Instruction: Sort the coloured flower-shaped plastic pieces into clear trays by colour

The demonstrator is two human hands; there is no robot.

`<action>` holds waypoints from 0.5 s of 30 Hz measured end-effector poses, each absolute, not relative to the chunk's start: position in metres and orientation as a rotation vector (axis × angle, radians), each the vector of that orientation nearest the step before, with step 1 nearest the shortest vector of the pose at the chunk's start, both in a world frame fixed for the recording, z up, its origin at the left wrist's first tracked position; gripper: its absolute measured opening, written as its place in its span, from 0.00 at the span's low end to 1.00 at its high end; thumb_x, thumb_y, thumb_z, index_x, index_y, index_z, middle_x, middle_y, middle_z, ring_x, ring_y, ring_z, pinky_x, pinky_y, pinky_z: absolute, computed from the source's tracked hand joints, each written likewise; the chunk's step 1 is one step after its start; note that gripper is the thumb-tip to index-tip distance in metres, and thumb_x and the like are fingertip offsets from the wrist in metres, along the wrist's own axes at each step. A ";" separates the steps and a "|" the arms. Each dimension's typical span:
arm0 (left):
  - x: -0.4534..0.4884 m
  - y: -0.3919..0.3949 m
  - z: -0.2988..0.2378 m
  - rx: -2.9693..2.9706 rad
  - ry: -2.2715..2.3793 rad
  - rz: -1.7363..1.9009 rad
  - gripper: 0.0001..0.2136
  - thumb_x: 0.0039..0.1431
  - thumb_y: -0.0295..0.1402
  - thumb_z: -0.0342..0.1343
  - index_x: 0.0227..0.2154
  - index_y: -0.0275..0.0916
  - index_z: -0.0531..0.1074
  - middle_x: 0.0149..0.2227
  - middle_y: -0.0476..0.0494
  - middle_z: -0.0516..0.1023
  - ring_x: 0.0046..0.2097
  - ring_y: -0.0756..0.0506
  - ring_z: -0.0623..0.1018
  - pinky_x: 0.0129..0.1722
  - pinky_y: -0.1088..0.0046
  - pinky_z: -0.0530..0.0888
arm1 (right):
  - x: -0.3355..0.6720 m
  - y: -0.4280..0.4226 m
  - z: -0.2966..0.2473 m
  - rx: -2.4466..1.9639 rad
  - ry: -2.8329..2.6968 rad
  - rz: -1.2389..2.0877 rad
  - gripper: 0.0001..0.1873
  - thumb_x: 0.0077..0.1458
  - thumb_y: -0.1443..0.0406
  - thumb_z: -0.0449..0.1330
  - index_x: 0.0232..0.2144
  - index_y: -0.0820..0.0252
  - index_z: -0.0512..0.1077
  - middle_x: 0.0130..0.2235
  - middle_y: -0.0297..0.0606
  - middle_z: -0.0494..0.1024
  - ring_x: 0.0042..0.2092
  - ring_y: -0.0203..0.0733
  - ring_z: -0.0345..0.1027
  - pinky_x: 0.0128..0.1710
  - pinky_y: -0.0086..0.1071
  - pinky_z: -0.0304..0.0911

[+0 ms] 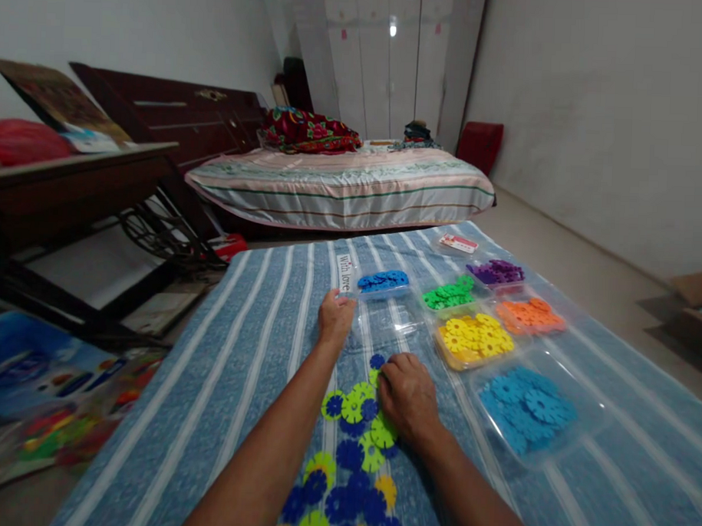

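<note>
My left hand (335, 315) reaches forward on the blue striped cloth (220, 381), fingers curled at the near edge of a clear tray of dark blue discs (383, 280); what they hold, if anything, is hidden. My right hand (407, 395) rests knuckles-up with fingers bent on a chain of joined dark blue, lime and yellow discs (353, 439) running toward me. More clear trays lie to the right: green discs (449, 295), purple discs (496, 272), orange discs (529, 314), yellow discs (475, 336) and light blue discs (525, 409).
A small white and red card (458, 242) lies at the cloth's far edge. A striped bed (342, 187) stands beyond. A dark table (71, 184) and picture boxes (36, 382) are on the left. A cardboard box (698, 294) sits at the right.
</note>
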State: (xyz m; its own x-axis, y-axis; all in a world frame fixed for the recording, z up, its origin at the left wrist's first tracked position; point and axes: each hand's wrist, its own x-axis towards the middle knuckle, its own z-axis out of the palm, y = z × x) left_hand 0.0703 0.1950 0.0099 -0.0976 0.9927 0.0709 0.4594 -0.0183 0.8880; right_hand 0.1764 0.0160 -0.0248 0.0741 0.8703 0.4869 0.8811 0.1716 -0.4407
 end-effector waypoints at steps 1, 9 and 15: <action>0.066 0.191 0.013 1.489 1.609 1.090 0.24 0.51 0.35 0.58 0.52 0.35 0.68 0.46 0.36 0.80 0.40 0.43 0.80 0.37 0.70 0.75 | 0.177 0.016 -0.025 -1.665 -1.752 -0.006 0.08 0.58 0.69 0.57 0.27 0.57 0.73 0.34 0.39 0.75 0.40 0.44 0.64 0.39 0.35 0.56; 0.007 0.121 0.017 1.581 1.585 1.046 0.11 0.48 0.37 0.55 0.31 0.37 0.76 0.32 0.46 0.80 0.37 0.45 0.79 0.38 0.70 0.75 | 0.188 0.015 -0.025 -1.619 -1.573 0.210 0.11 0.58 0.66 0.54 0.28 0.58 0.76 0.33 0.39 0.77 0.40 0.44 0.67 0.42 0.35 0.60; -0.015 0.061 0.009 1.845 1.512 0.872 0.08 0.50 0.36 0.55 0.29 0.40 0.77 0.31 0.48 0.80 0.35 0.46 0.78 0.40 0.70 0.75 | 0.195 0.016 -0.024 -1.613 -1.452 0.328 0.14 0.57 0.61 0.53 0.26 0.58 0.76 0.31 0.38 0.76 0.37 0.44 0.67 0.41 0.36 0.60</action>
State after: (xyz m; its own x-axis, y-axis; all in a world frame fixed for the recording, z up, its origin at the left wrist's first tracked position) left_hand -0.0146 0.0615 0.0093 0.1387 0.9833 0.1179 0.5945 -0.1778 0.7842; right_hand 0.1949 0.0163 -0.0243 0.2715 0.8916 0.3625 0.6488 0.1087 -0.7531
